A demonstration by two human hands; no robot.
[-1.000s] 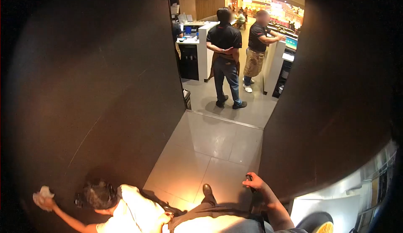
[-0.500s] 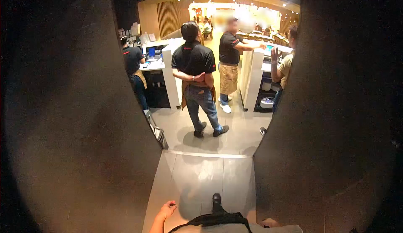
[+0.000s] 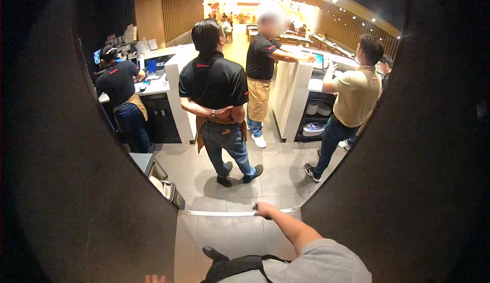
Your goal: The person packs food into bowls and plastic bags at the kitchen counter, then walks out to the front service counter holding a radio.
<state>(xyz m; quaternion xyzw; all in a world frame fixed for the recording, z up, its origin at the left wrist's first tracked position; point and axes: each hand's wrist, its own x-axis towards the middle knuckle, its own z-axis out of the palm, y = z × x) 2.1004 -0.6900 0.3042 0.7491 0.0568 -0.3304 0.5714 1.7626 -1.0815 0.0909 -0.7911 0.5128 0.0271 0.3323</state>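
Observation:
My right hand (image 3: 265,210) is stretched forward over the floor near the metal threshold strip (image 3: 214,213). Its fingers are closed round a small dark object (image 3: 255,207), too small to name. At the bottom edge, left of my body, only the fingertips of my left hand (image 3: 154,279) show, spread apart with nothing seen in them. My dark shoe (image 3: 215,254) is on the tiled floor between the two hands.
Dark walls (image 3: 138,232) flank the passage. Past the threshold stands a person in black (image 3: 214,81), hands clasped behind. Others are at the left counter (image 3: 176,74) and right counter (image 3: 293,86). A bin (image 3: 173,195) stands by the left wall.
The view has moved forward toward the threshold, and the co-worker wiping the left wall is out of view. My right hand has swung forward; my left has dropped to the bottom edge.

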